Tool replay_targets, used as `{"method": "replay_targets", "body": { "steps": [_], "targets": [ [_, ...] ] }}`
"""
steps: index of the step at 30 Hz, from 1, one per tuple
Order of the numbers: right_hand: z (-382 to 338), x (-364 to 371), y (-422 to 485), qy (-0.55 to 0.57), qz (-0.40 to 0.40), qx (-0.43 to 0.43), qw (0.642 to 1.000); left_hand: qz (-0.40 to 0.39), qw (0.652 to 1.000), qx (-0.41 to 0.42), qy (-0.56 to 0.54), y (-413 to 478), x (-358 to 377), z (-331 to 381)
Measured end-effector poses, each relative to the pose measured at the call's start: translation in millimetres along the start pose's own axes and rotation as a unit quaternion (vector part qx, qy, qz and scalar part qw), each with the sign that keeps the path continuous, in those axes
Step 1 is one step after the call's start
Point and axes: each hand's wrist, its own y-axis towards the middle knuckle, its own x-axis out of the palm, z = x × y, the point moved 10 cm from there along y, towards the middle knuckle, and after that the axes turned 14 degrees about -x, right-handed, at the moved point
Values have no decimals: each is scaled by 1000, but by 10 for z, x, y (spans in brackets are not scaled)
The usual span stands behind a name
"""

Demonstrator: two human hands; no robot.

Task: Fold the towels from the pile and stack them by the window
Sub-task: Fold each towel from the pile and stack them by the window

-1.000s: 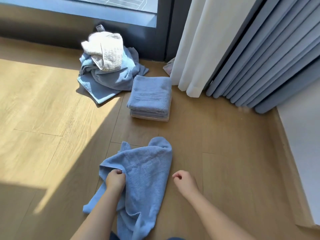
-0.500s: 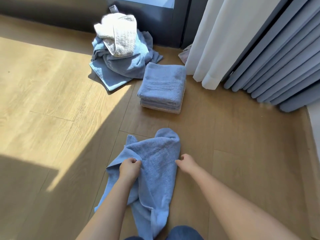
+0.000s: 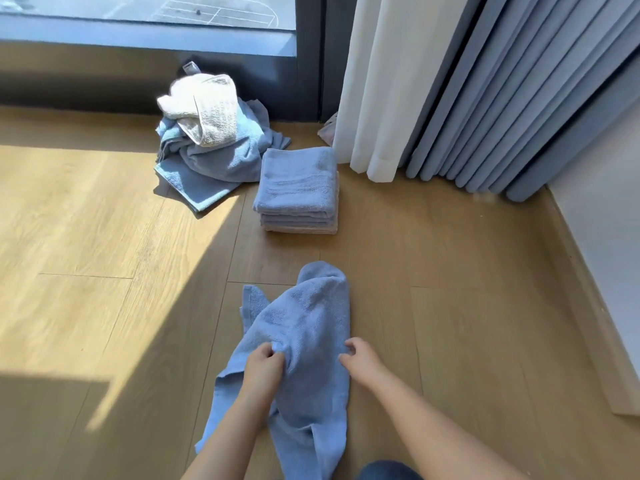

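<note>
A crumpled light blue towel (image 3: 304, 323) lies on the wooden floor right in front of me. My left hand (image 3: 263, 370) pinches a fold near its middle. My right hand (image 3: 362, 360) rests at the towel's right edge, fingers curled onto the cloth. Beyond it stands a neat stack of folded blue towels (image 3: 299, 188) near the window. Left of the stack is the loose pile (image 3: 214, 157) of blue towels with a white towel (image 3: 204, 105) on top.
A white curtain (image 3: 377, 81) and pleated blue curtains (image 3: 519, 98) hang at the right, reaching the floor beside the stack. The window frame (image 3: 308, 64) runs along the back. A white wall and baseboard (image 3: 595, 299) close the right side. Sunlight falls across the floor at the left.
My right hand has moved left from the bare floor to the towel's right edge. My left hand keeps its pinch on the towel. The camera has tilted up a little.
</note>
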Motion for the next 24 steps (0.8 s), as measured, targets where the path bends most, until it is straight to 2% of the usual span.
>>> {"method": "replay_targets", "body": {
  "steps": [10, 18, 24],
  "targets": [
    [-83, -327, 139, -41, 38, -10, 998, 68, 994, -37, -71, -23, -431, -253],
    [-653, -501, 711, -22, 64, -83, 994, 122, 989, -74, -36, 130, -624, -459],
    [-872, -462, 1019, -19, 18, -84, 996, 152, 983, -98, -33, 169, -766, -598]
  ]
}}
